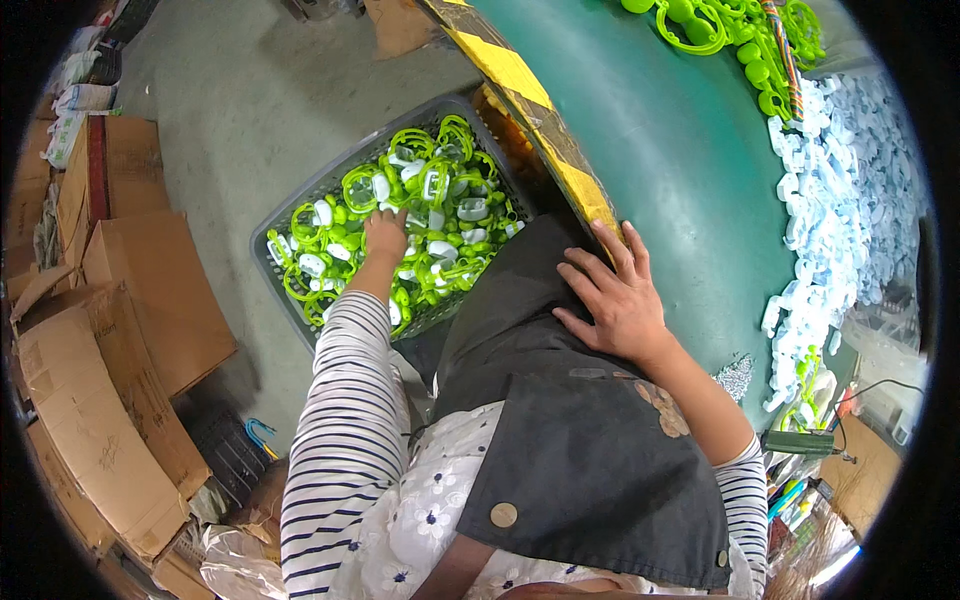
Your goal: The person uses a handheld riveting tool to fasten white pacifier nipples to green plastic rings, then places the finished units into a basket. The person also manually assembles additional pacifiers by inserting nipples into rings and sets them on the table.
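Note:
My left hand [385, 238] reaches into a grey plastic basket [272, 268] at my left. Its fingers are slightly apart and touch a heap of bright green and white plastic pieces [436, 185], many with green rings and clear parts. The fingertips are partly hidden among the pieces, and I see nothing gripped. My right hand [622, 305] is spread open at the table's edge [575, 180], its fingertips on the yellow-and-dark edging and its thumb over my dark apron [600, 450]. Nothing is in it.
On the green tabletop [690, 200] lie green plastic pieces [690, 25] at the far side and a long pile of pale white-blue clip-like pieces [825, 210] at the right. Cardboard boxes [160, 300] crowd the left. A dark crate [232, 455] stands beside them on the floor.

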`<state>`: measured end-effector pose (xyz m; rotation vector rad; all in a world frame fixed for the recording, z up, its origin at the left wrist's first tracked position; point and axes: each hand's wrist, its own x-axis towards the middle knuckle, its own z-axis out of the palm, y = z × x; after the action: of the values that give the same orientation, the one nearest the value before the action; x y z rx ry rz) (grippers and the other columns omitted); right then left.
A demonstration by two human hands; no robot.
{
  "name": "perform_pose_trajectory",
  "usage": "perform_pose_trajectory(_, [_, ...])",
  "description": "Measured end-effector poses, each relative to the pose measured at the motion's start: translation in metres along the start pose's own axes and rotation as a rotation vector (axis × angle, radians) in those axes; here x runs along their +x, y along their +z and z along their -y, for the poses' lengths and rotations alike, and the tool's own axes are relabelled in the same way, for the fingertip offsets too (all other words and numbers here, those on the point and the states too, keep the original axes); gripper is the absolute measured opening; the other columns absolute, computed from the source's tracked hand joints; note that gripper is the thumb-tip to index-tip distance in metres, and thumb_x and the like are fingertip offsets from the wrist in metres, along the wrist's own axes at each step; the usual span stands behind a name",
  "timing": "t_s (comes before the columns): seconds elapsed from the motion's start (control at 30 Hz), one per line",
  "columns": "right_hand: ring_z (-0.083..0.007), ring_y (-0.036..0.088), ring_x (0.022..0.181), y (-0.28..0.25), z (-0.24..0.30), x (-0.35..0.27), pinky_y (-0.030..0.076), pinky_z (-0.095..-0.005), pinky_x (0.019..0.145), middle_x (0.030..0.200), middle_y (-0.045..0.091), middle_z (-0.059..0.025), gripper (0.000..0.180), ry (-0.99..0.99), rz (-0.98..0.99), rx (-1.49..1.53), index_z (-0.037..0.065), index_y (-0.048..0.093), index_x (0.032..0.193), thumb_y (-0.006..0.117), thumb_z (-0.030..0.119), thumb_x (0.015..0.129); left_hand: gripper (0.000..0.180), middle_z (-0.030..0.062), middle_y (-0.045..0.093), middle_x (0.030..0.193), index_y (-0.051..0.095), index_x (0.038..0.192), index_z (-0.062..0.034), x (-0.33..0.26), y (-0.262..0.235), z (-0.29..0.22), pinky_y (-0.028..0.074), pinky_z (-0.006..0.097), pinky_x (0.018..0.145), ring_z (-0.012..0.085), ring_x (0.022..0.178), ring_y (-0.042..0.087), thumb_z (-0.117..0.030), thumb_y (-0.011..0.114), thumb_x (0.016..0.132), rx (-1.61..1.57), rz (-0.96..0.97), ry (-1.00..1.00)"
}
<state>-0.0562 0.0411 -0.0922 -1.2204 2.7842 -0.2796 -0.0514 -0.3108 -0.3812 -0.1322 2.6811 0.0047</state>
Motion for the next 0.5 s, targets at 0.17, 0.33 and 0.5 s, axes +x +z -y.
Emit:
perform_pose_trajectory(0.17, [-0.0325,0.033,0.141,-0.002,0.000,0.000,0.015,-0.0571,0.119,0.123,0.060,-0.0054,0.046,-0.006,-0.005,0.001,0.010,0.067,0.112,0.069,0.044,0.081,0.040,0.0216,0.069,0.099,0.070,0.108,-0.0045,-0.003,-0.004,0.033,0.052,0.044,0.083,0.0359,0.094,0.066,-0.028,0.077,0.076,-0.452,0.147,0.157])
perform_pose_trajectory(0.33, [-0.0329,0.034,0.140,-0.001,0.000,-0.002,0.016,-0.0573,0.119,0.122,0.060,-0.0056,0.045,-0.009,-0.026,0.028,0.009,0.067,0.112,0.069,0.043,0.082,0.030,0.0078,0.066,0.083,0.069,0.101,0.0014,-0.048,-0.052,0.032,0.047,0.031,0.070,0.0159,0.074,0.056,-0.019,0.078,0.081,-1.043,0.033,0.016])
perform_pose_trajectory(0.5, [-0.0332,0.034,0.140,0.000,-0.002,-0.002,0.016,-0.0574,0.119,0.120,0.060,-0.0064,0.045,-0.033,-0.052,0.010,0.009,0.067,0.111,0.069,0.042,0.082,0.020,0.0001,0.067,0.084,0.071,0.098,-0.0013,-0.089,-0.097,0.015,0.048,0.026,0.070,0.0088,0.074,0.057,-0.016,0.075,0.085,-1.438,0.006,0.042])
